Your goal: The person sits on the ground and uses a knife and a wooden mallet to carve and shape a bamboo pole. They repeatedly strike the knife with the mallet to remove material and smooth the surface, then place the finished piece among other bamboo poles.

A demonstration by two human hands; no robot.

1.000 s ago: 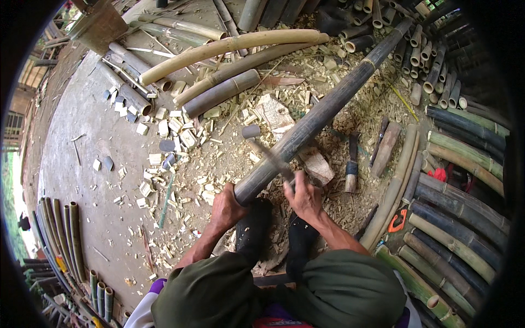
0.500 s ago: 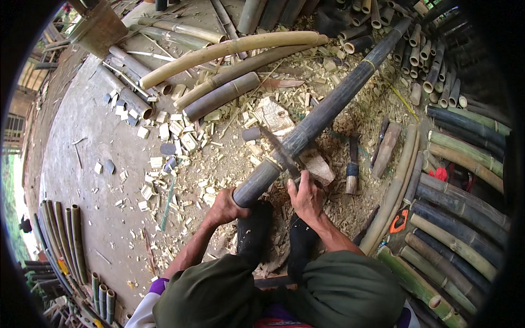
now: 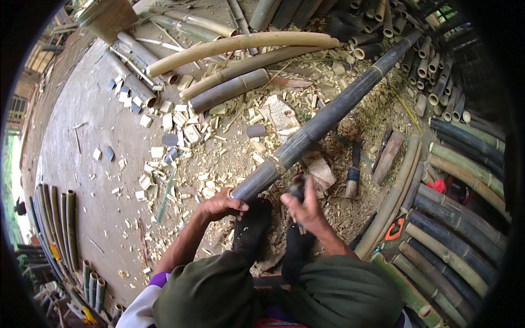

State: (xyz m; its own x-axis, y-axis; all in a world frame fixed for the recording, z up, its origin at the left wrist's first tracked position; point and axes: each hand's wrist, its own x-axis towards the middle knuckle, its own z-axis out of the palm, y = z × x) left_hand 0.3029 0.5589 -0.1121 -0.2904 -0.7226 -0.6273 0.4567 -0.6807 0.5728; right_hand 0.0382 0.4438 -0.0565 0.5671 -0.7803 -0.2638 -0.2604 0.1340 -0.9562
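A long dark bamboo pole (image 3: 311, 131) slants from near my feet toward the far right, with a pale chipped ring at one node. My left hand (image 3: 224, 204) is closed around its near end, thumb on the side. Just right of the pole, my right hand (image 3: 307, 209) is closed on a machete (image 3: 297, 188), whose blade is smeared by motion and hardly shows. Beneath the pole lies a rough pale wood block (image 3: 281, 116), partly covered by it.
Pale chips litter the floor around the block. A dark-bound hand tool (image 3: 354, 170) lies to the right. Cut bamboo lengths (image 3: 454, 213) are stacked at right, beside an orange-handled tool (image 3: 394, 229). Curved yellowish bamboo (image 3: 240, 46) lies ahead, and a bucket (image 3: 107, 18) stands far left.
The machete has come off the pole's node, and my right hand has drawn slightly nearer to me. My left hand still grips the pole's end. The whole view has shifted slightly.
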